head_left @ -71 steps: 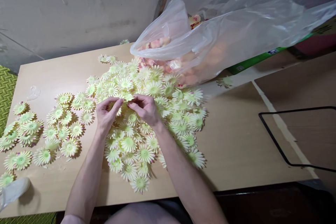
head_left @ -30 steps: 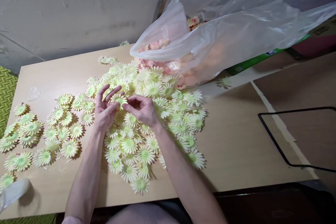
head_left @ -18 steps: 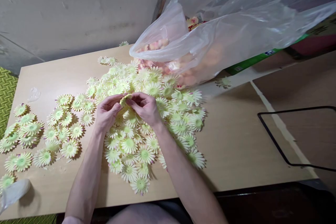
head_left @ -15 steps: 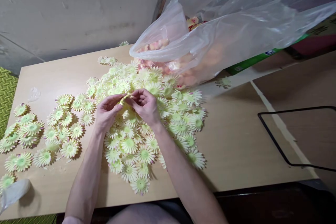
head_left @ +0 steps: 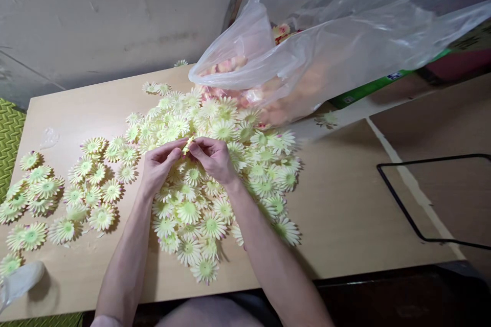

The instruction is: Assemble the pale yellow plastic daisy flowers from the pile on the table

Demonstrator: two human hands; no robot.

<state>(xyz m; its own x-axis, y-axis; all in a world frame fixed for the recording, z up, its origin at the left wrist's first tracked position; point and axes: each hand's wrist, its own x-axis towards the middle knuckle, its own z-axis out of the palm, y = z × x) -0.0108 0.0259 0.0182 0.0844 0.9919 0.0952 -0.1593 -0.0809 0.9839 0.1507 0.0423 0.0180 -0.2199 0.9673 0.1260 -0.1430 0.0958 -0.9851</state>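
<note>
Between my two hands is a small pale yellow artificial flower (head_left: 187,146), seen edge-on and partly covered by fingers. My left hand (head_left: 160,163) pinches it from the left with thumb and fingertips. From the right, my right hand (head_left: 215,159) pinches the same flower, its thumb pressed near the middle. Both hands hover over a broad heap of yellow-green artificial flowers (head_left: 188,212) spread on the wooden table (head_left: 330,204). Many of these flowers have purple-tinged petal tips.
Smaller groups of flowers (head_left: 48,187) lie on the left. A clear plastic bag (head_left: 307,66) with pink and peach pieces inside rests behind the heap. A black wire frame (head_left: 402,212) is at the right, a translucent container (head_left: 23,281) at the lower left. A grey wall (head_left: 115,15) stands behind.
My hands have come slightly closer together, and the pinched flower has turned more upright and shows less between the fingers. The heap, bag and table look the same.
</note>
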